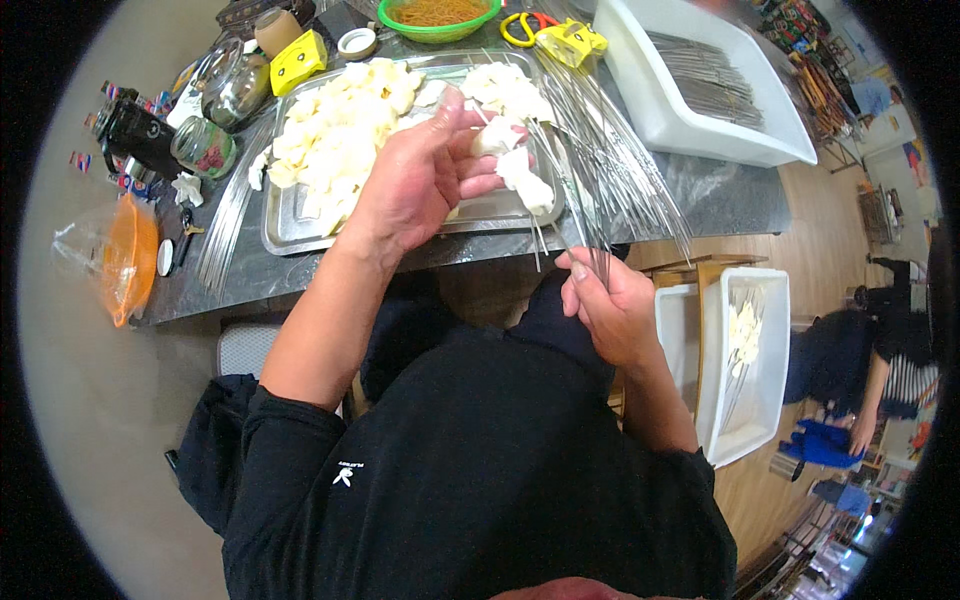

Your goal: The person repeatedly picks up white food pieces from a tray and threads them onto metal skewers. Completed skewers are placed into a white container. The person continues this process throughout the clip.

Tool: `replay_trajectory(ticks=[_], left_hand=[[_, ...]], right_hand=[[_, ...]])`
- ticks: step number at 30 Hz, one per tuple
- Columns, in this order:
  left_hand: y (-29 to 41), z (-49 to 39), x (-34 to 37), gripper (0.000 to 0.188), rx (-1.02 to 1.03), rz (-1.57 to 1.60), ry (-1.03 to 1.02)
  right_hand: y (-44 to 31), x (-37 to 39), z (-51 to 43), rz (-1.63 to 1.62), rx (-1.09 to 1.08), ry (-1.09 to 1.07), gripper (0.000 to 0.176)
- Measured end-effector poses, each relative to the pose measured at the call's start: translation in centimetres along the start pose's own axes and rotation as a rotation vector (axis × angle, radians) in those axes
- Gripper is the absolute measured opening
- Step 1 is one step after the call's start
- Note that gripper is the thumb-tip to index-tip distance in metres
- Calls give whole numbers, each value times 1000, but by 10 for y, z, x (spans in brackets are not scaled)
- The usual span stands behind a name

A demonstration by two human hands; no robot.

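Observation:
My left hand (pixel 431 169) is palm up over a metal tray (pixel 281 238), thumb raised. Two whitish food pieces (pixel 529 184) sit at its fingers, apparently held between them; thin skewers (pixel 537 247) stick out below. Lower right, at the table edge, my right hand (pixel 611 296) pinches thin metal skewers (pixel 592 225). One points up towards the lower white piece; whether it touches is unclear. Pale cream slices (pixel 341 127) heap the tray's left side, and a smaller pile of pieces (pixel 506 88) lies at its right.
Loose metal skewers (pixel 637 176) spread right of the tray; more (pixel 236 202) lie left. A white bin (pixel 652 112) holds skewers. Another white bin (pixel 765 360), beside me, holds skewered pieces. Scissors (pixel 517 30), a green basket (pixel 439 31) and glass jars (pixel 204 146) stand around. A person (pixel 832 352) is at right.

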State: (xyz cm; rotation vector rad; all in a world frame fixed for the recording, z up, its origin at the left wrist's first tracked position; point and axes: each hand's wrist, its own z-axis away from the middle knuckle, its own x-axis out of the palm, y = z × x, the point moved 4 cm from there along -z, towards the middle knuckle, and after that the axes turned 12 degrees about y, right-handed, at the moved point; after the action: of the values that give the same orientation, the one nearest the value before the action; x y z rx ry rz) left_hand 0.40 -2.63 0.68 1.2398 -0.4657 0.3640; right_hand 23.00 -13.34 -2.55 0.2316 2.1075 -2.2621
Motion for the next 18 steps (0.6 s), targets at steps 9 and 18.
replay_trajectory(ticks=[9, 18], left_hand=[[-29, -3, 7, 40, -22, -21, -21], [-24, -3, 6, 35, -7, -82, -12]], right_hand=[[5, 1, 1, 44, -1, 38, 23], [3, 8, -5, 60, -18, 53, 22]])
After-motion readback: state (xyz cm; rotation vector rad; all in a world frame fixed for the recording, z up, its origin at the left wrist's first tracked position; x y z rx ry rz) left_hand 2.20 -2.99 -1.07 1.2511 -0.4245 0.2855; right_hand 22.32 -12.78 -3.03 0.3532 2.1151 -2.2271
